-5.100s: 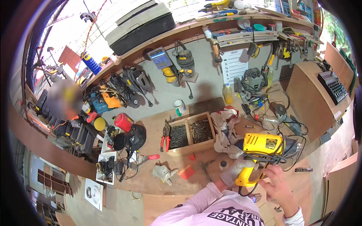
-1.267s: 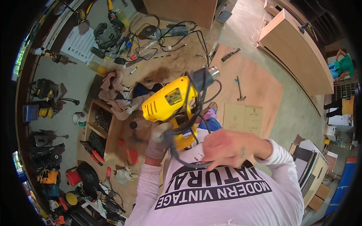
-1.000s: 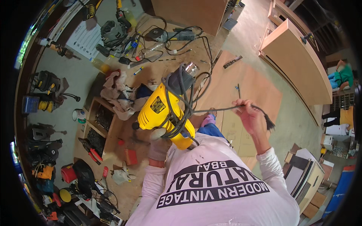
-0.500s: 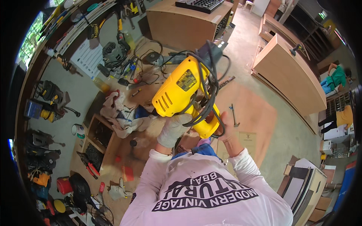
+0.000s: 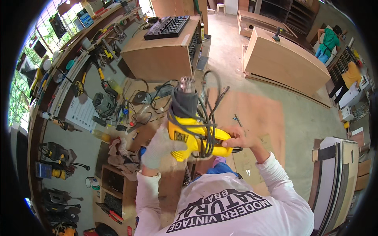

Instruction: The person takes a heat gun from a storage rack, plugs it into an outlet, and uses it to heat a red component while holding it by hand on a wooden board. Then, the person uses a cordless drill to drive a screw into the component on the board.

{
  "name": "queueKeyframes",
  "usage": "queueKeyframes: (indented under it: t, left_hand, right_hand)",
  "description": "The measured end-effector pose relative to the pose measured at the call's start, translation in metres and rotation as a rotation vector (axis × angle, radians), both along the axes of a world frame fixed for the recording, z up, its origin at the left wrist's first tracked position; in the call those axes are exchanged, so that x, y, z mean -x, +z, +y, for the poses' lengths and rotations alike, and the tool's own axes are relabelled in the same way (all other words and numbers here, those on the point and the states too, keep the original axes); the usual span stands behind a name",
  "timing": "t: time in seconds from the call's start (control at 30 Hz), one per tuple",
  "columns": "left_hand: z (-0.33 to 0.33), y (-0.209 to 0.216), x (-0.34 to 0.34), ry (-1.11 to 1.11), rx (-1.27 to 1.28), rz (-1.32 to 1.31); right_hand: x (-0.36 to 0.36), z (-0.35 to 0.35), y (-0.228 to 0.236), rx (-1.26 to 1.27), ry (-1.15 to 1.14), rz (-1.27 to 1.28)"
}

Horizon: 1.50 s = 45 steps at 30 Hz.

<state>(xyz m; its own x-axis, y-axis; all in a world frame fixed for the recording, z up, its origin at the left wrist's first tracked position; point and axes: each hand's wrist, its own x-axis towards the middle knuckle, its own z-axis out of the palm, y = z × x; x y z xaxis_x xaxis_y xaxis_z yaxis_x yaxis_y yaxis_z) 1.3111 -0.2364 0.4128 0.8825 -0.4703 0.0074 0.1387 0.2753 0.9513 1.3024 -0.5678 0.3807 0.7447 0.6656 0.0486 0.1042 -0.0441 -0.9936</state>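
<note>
Between my hands I hold a yellow heat gun [image 5: 180, 135] with a dark front and a metal nozzle [image 5: 187, 84] pointing away from me. Its black cord [image 5: 208, 135] is wound in loops around the body and handle. My left hand [image 5: 160, 147], in a pale work glove, grips the rear of the body. My bare right hand [image 5: 238, 137] is closed on the handle end, beside the cord. The tool is held up in front of my chest, above the bench.
On the left, the workbench carries a router [image 5: 104, 103], tangled cords, a crumpled cloth [image 5: 123, 159] and a wooden compartment box [image 5: 114, 179]. A wooden cabinet with a mixer [image 5: 167, 27] stands ahead. A long wooden counter [image 5: 283, 63] is at right; two people are farther back.
The heat gun has turned so its nozzle points more straight ahead, and its body has swung lower. My left hand has shifted from near the handle to the body. The view has tilted up.
</note>
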Motion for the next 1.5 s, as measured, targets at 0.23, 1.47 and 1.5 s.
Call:
queueKeyframes:
  t: [0.23,1.47,1.5]
  left_hand:
    - [-0.03,-0.006,-0.004,0.284,0.031,-0.015]
    - [-0.066,-0.005,-0.024,0.349,-0.929,-0.826]
    - [-0.065,-0.006,-0.028,0.384,-0.896,-0.815]
  right_hand:
    - [-0.014,0.006,0.012,0.146,-0.56,-0.401]
    - [0.022,0.078,-0.042,0.113,-0.598,-0.5]
    - [0.025,0.077,-0.04,0.106,-0.601,-0.494]
